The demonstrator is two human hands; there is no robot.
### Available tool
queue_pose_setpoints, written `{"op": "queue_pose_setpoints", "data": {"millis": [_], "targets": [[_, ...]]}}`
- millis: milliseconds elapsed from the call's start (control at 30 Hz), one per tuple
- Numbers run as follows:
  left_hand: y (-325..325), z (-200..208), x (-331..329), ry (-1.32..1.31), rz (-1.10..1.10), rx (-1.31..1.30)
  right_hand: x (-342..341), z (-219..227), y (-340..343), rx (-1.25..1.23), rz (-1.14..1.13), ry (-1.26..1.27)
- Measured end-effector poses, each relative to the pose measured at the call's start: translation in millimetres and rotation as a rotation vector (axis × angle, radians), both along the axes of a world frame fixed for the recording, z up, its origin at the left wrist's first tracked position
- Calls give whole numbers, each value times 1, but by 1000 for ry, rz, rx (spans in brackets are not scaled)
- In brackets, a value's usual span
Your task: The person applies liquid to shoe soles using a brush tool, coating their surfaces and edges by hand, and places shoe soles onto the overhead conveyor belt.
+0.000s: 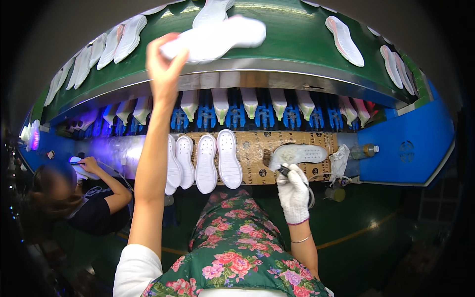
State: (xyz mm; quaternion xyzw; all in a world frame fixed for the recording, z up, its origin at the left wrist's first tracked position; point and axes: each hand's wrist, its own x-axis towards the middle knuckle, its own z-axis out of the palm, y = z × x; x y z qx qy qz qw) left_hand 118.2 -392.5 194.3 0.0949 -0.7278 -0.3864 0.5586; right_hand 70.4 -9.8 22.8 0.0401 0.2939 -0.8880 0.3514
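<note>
My left hand [167, 63] is raised over the green conveyor belt, fingers and thumb closed on the heel end of a white shoe sole [217, 39], which is blurred. Behind that sole, another white sole [213, 11] lies on the belt. My right hand [294, 190], in a white knit glove, grips a brush [282, 169] by its dark handle. The brush touches or overlaps the near left end of a greyish sole-shaped piece [304, 153] lying on brown printed cardboard [255, 166]. Several white soles [228, 158] stand side by side on the bench between my arms.
The green belt [292, 34] carries more soles [345, 42] at both sides. Below its metal edge hangs a row of white shoe uppers [249, 101] on blue holders. A bottle [365, 151] and white cloth [339, 161] sit at right. At far left another person [94, 198] works.
</note>
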Motion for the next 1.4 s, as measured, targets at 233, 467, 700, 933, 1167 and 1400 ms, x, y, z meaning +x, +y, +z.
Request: {"op": "queue_pose_setpoints", "data": {"millis": [233,467,700,933,1167,1400], "targets": [[47,-24,151,-84,31,558,-1,83,-7,-157,164,153],[158,-164,175,-157,-553,1553,36,122,-48,216,453,730],[232,-153,179,123,-1242,1861,23,119,-65,243,248,1256],[221,-107,133,10,-836,1636,19,121,-89,354,27,1619],[225,-133,139,-75,-742,1522,41,111,-90,285,32,1914],[208,-146,149,245,-1147,1514,34,109,-92,273,1,1694]]}}
